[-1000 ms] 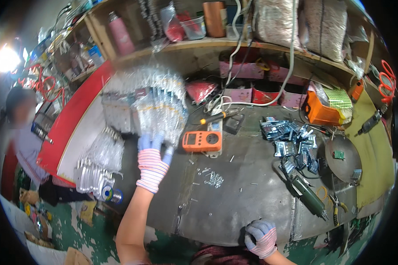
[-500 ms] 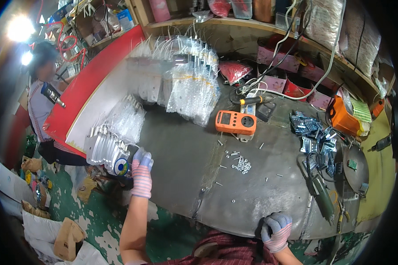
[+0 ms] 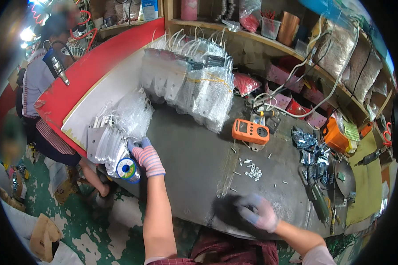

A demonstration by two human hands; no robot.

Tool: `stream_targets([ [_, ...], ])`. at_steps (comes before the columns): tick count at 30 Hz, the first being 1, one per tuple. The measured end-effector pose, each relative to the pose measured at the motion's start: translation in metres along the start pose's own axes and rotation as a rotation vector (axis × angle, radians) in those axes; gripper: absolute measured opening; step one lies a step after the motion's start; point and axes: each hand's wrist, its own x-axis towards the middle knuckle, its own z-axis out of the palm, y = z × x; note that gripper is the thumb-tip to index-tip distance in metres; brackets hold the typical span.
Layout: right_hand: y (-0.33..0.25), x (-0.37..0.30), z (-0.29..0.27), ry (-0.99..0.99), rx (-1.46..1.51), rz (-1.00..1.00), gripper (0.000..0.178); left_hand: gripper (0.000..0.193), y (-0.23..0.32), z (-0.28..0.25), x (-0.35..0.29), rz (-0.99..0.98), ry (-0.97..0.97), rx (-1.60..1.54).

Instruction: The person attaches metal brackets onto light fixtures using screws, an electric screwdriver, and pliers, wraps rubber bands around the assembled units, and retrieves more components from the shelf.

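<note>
My left hand [image 3: 148, 158], in a striped glove, is at the right side of a stack of white flat plates [image 3: 108, 143] with wires. Its fingers are apart, their tips against the clear plastic wrap beside the stack; no grip shows. A round spool with a blue, green and white label [image 3: 126, 168] sits just below that hand. Over the near part of the dark bench my right hand [image 3: 258, 214], also gloved and somewhat blurred, has thumb and fingers apart with nothing seen between them. Beyond it lie a pile of small nuts [image 3: 254, 172] and scattered screws [image 3: 237, 173].
Bubble-wrapped plates [image 3: 208, 95] stand at the back, by a red-edged board [image 3: 106, 53]. An orange meter [image 3: 250, 131] lies mid-bench. To the right are blue-black metal parts [image 3: 303, 139], a dark green tool [image 3: 319, 203] and a round dish [image 3: 346, 181]. A co-worker [image 3: 46, 88] is at left.
My right hand has lifted from the bench's front edge and moved left and inward. My left hand has shifted toward the plastic-wrapped plates. The view has turned left.
</note>
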Motion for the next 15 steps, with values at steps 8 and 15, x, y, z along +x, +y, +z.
stream_targets([
  [8, 0.009, 0.300, 0.103, -0.035, 0.511, -0.088, 0.037, 0.067, -0.040, -0.006, 0.017, 0.129, -0.010, 0.218],
  [15, 0.039, 0.455, 0.169, 0.123, 0.307, -0.115, 0.057, 0.069, -0.008, 0.006, 0.002, 0.024, -0.022, -0.053],
])
